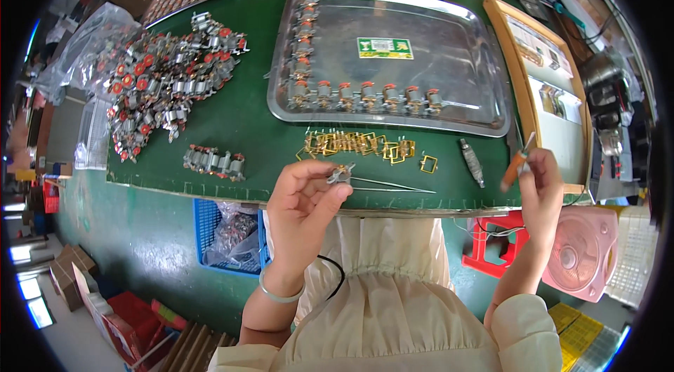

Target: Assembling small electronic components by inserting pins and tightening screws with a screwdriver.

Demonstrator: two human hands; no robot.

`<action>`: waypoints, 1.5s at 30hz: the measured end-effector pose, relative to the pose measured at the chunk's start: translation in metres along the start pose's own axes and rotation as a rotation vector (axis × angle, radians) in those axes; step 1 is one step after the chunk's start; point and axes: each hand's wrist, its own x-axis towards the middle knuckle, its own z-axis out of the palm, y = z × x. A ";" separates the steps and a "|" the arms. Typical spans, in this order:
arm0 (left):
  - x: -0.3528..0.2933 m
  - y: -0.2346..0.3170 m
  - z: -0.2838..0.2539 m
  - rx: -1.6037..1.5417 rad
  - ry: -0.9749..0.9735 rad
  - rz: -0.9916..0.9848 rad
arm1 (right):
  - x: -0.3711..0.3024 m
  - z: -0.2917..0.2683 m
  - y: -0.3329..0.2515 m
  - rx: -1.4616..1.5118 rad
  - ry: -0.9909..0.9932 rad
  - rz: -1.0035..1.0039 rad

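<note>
My left hand (303, 200) pinches a small silver motor-like part (340, 174) between thumb and fingertips, just above the table's near edge. Beside it lie metal tweezers (393, 185), their points to the right. At the right, my right hand (539, 179) is closed on an orange-handled screwdriver (516, 165), its thin metal shaft pointing up; the handle is slightly blurred. A row of brass-coloured wire frames (351, 142) lies beyond my left hand, with one loose frame (429, 163) to its right. Near my right hand rests a grey knurled metal tool (472, 163).
A steel tray (449, 28) holds red-topped motor parts along its left and near sides. Left are a big heap of motor parts (168, 77) and a short row (214, 163). A wooden-framed box (554, 102) stands right. Under the table are a blue crate (208, 231) and red stool (484, 253).
</note>
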 end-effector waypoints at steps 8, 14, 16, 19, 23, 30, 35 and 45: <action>-0.002 -0.001 -0.004 0.002 0.013 -0.030 | -0.020 0.048 -0.056 0.294 -0.624 -0.280; -0.006 -0.004 -0.008 0.278 0.052 0.116 | -0.021 0.082 -0.061 0.179 -0.534 -0.593; -0.005 -0.004 -0.008 0.366 0.066 0.099 | -0.022 0.085 -0.064 0.156 -0.541 -0.578; -0.006 -0.005 -0.009 0.346 0.113 0.105 | -0.022 0.089 -0.070 0.129 -0.551 -0.569; -0.006 -0.003 -0.010 0.358 0.081 0.097 | -0.020 0.091 -0.074 0.077 -0.525 -0.598; -0.008 -0.006 -0.009 0.317 0.107 0.106 | -0.017 0.093 -0.083 0.072 -0.550 -0.629; -0.007 -0.010 -0.007 0.318 0.138 0.164 | -0.016 0.098 -0.083 0.014 -0.526 -0.646; -0.003 -0.012 -0.005 0.247 0.196 0.162 | -0.017 0.102 -0.084 -0.051 -0.469 -0.633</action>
